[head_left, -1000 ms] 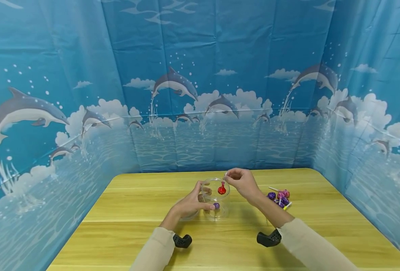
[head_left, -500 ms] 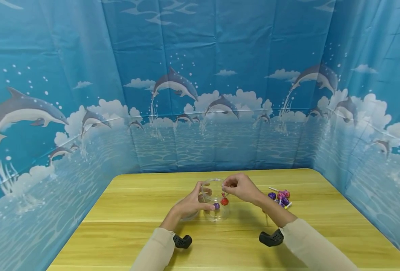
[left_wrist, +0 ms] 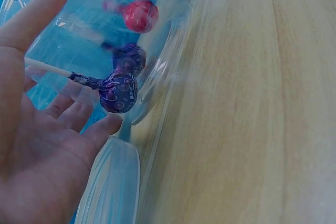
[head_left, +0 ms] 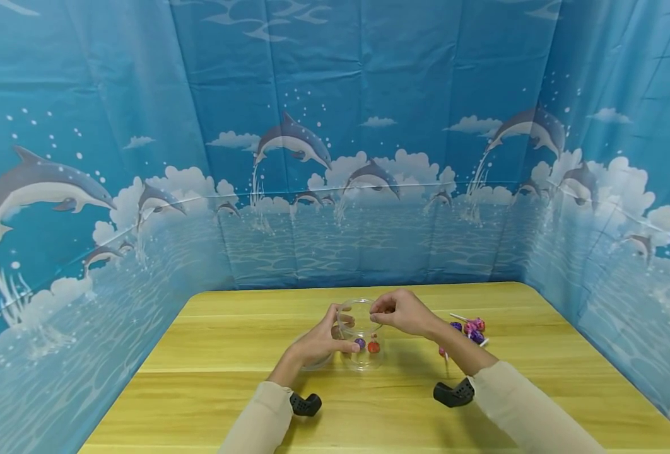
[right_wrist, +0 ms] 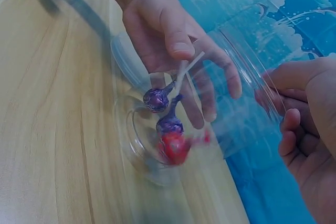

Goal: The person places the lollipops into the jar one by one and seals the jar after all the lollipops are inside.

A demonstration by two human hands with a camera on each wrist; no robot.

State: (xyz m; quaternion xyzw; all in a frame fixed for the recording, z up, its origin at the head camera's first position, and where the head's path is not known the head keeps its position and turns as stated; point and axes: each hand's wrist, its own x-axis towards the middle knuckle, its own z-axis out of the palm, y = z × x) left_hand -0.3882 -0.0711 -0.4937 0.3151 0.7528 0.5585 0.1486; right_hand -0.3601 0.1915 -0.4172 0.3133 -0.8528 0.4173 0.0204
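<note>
At the far left, one cream sleeve (head_left: 258, 416) reaches up toward the grip, with a black wrist device (head_left: 305, 405) just below the left hand (head_left: 326, 337). Beside the palm, on the side away from the held vessel, sits one clear round piece (left_wrist: 110, 182) with a ridged side. The left hand grasps one clear jar (head_left: 361, 331), fingers curved around the back and thumb along the front; its smooth see-through wall ends in an open round rim.

Inside, past the left thumb, are three wrapped lollipops: two purple lollipops (right_wrist: 156, 99), one against the other, with white sticks and twisted, shiny wrappers, then one glossy red lollipop (head_left: 373, 347), its twist blurred. Pale marks on the purple wrappers are too small to read.

The right hand (head_left: 405, 312) has bent fingers at the jar's rim, directly above the red lollipop; whether they pinch its stick cannot be told.

Right of that, one pink lollipop (head_left: 441, 351) shows partly behind the forearm. Beyond it lies a small heap of lollipops (head_left: 476, 336), at least two purple and one pink, overlapping too much for a full count. One more cream sleeve (head_left: 530, 407) closes the right side.
</note>
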